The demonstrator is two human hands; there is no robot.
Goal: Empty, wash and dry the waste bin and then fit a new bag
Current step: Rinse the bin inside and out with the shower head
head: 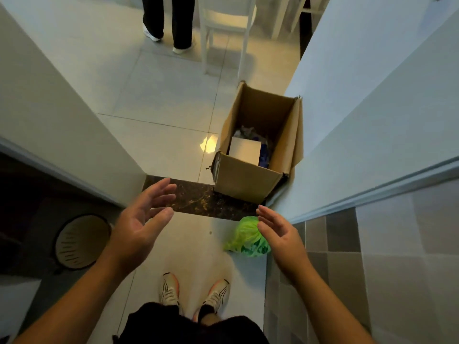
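While both hands are raised in front of the body, neither one carries anything: the left hand is spread wide with the palm turned inward and fingers straight, and the right hand mirrors it, fingers extended and held loosely together. Their facing palms suggest readiness to take hold of something bulky from both sides, most likely the cardboard box ahead. That box stands upright with its flaps open, pressed against the white wall on the right, its near bottom edge resting on the dark stone threshold; it already contains paper and mixed rubbish, so it appears to serve as the collection point for waste. A tied green plastic bag lies on the floor tiles just below the right hand, near the wall corner, evidently set down within reach of the box. The waste bin, a round ribbed container, sits in shadow at the lower left, well apart from the box, beside the left forearm. Judged from this layout, emptying is under way; washing, drying and fitting a fresh liner remain. Farther off, another person's legs stand beside a white chair.
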